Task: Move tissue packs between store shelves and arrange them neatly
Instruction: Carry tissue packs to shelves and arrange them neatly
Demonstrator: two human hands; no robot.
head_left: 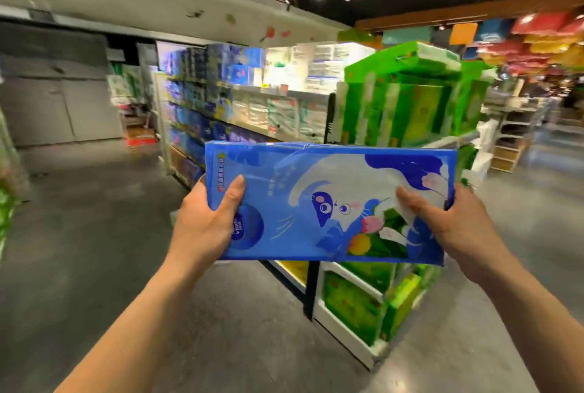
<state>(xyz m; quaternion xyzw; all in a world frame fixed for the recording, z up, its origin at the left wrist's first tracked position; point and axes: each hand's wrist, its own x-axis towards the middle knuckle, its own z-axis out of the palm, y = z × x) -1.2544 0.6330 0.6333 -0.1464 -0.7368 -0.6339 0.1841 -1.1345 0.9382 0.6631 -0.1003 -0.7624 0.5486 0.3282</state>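
Both hands clasp one blue tissue pack, left hand, right hand gripping opposite ends

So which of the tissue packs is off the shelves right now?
The blue pack with the cartoon cat, held at its ends by the left hand and right hand. The other blue packs and the green packs sit stocked behind it.
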